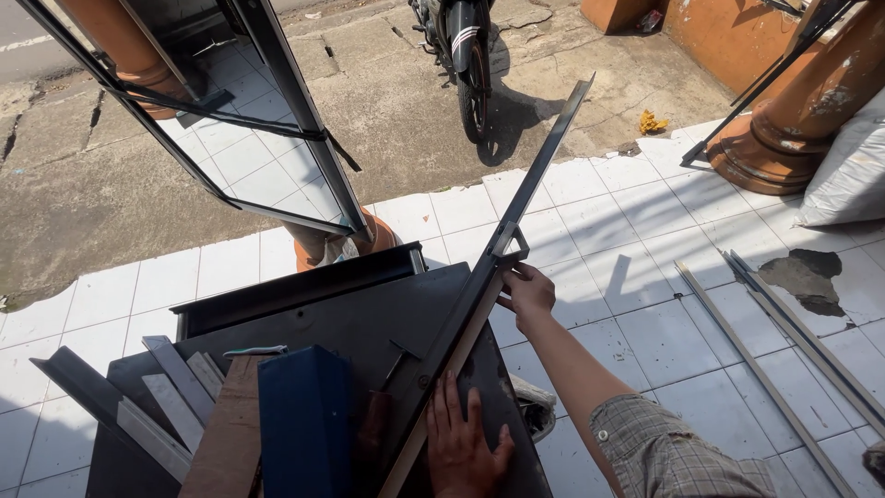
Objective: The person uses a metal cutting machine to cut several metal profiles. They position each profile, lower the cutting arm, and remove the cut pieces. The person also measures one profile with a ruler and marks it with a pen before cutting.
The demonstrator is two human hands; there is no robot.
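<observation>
My right hand [527, 293] grips a long dark metal channel [479, 295] running toward 1 o'clock, while my left hand [466, 443] presses flat, fingers spread, on the dark worktop [350, 318].

Count as I see it from the head view: two hands, left hand [466, 447] and right hand [527, 293]; one long dark bar [498, 267] under them; one dark worktable [359, 318]; one blue box [304, 420]; one motorcycle [466, 55]; one glazed window frame [240, 120]; one white sack [848, 175]; perhaps three loose metal strips [784, 341] on the tiles, since they overlap; about four short offcuts [157, 397] at the table's left.
</observation>
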